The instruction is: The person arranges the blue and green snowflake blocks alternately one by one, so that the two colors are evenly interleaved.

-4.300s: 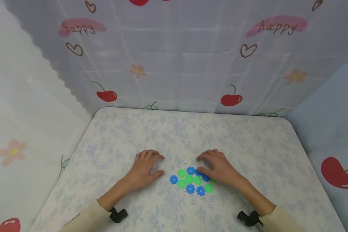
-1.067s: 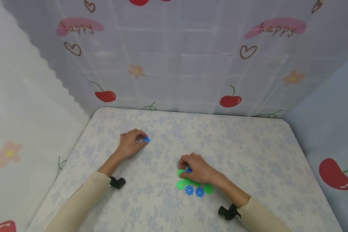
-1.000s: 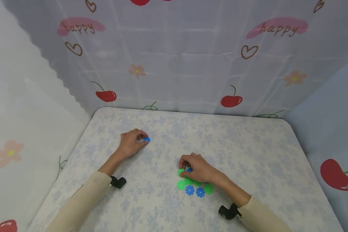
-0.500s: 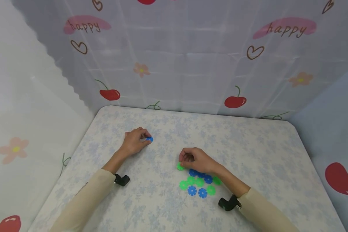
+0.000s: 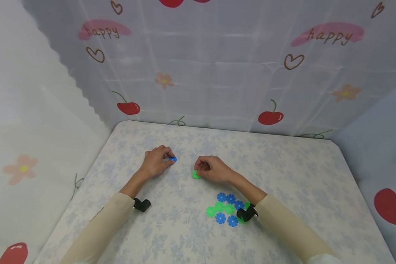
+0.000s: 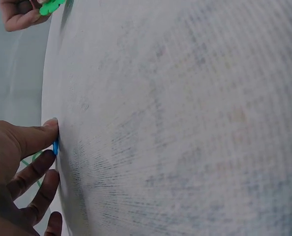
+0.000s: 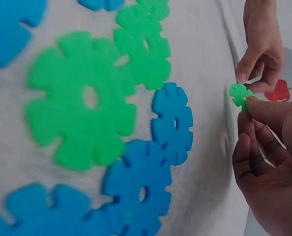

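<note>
In the head view, my left hand (image 5: 155,161) pinches a blue notched snowflake disc (image 5: 173,159) between thumb and fingers at the table's left middle. The left wrist view shows that blue disc (image 6: 55,147) edge-on, at the tabletop. My right hand (image 5: 214,169) pinches a green notched snowflake disc (image 5: 195,175), to the right of the left hand and a little nearer the person. The right wrist view shows the green disc (image 7: 240,95) between thumb and fingertips. Several blue and green discs (image 5: 221,209) lie flat in a loose group below the right forearm.
The right wrist camera (image 5: 246,213) hangs over part of the disc group and hides some of it. A floral-patterned tabletop (image 5: 267,161) lies under everything. Printed curtains (image 5: 211,80) stand behind the table and at both sides.
My right hand has picked the green disc out of the group and carried it up and left, toward the left hand. The left hand, having taken the blue disc earlier, stays nearly in place.
</note>
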